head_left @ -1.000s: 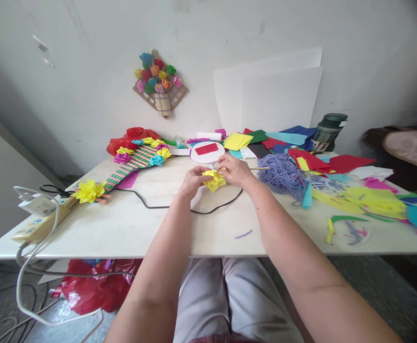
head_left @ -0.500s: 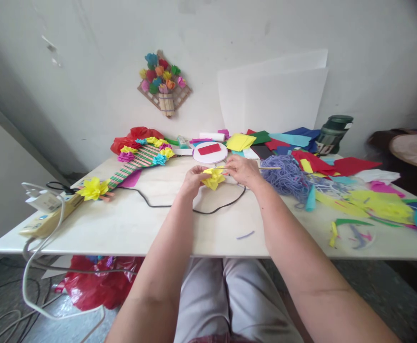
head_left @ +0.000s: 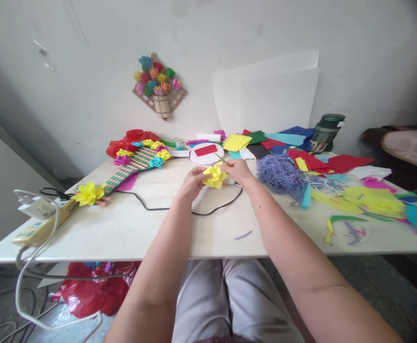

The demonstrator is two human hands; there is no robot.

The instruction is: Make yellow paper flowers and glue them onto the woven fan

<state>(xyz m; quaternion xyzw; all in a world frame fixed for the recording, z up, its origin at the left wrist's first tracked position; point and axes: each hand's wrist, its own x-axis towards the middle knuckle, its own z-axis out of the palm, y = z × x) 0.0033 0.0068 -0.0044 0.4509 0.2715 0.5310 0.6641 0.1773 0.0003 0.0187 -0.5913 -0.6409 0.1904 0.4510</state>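
Yellow flower (head_left: 214, 175) between fingers (head_left: 202, 174) (both hands).

White table (head_left: 130, 233) as landmark. On its far left half, a woven slat piece (head_left: 132, 166) trimmed with small paper flowers, one big yellow flower (head_left: 88, 192) at its near end. Left edge: power strip (head_left: 40, 224) with white cables hanging off. A black cord (head_left: 165, 206) loops across the middle. Far centre, a white round disc (head_left: 206, 153) with a red rectangle on it. Right half: purple yarn pile (head_left: 281, 174), then scattered coloured paper scraps (head_left: 369, 200). Far right corner, a dark green jar (head_left: 325, 132). On the wall above the table, a flower basket plaque (head_left: 159, 85). Under the table, a red plastic bag (head_left: 87, 290).
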